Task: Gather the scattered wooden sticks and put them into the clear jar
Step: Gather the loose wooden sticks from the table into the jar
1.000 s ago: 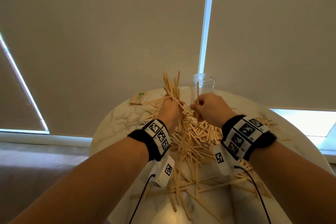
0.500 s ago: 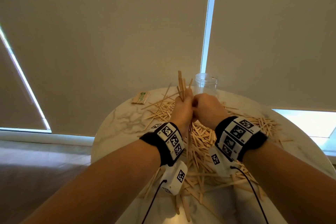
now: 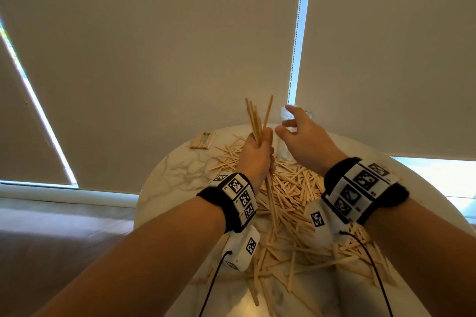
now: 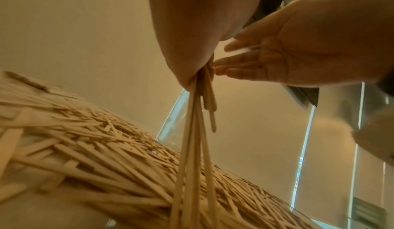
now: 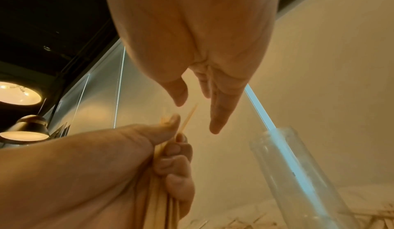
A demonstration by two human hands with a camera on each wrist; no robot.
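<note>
My left hand (image 3: 257, 152) grips a bundle of wooden sticks (image 3: 256, 121) upright above the table; the sticks (image 4: 196, 131) hang down below the fist, and the same fist (image 5: 170, 162) shows in the right wrist view. My right hand (image 3: 296, 131) is open with straight fingers, raised in front of the clear jar (image 3: 284, 147), apart from the bundle. The open fingers (image 5: 219, 113) hang left of the jar (image 5: 298, 173), which stands upright. A big pile of scattered sticks (image 3: 291, 193) covers the marble table (image 3: 175, 167).
A small banded pack of sticks (image 3: 203, 140) lies at the table's far left edge. Roller blinds (image 3: 154, 46) hang close behind the table. Loose sticks (image 3: 296, 265) lie under both wrists, down to the near edge.
My right hand let go of the bundle, opened and rose toward the jar. My left hand lifted the bundle slightly and keeps it upright.
</note>
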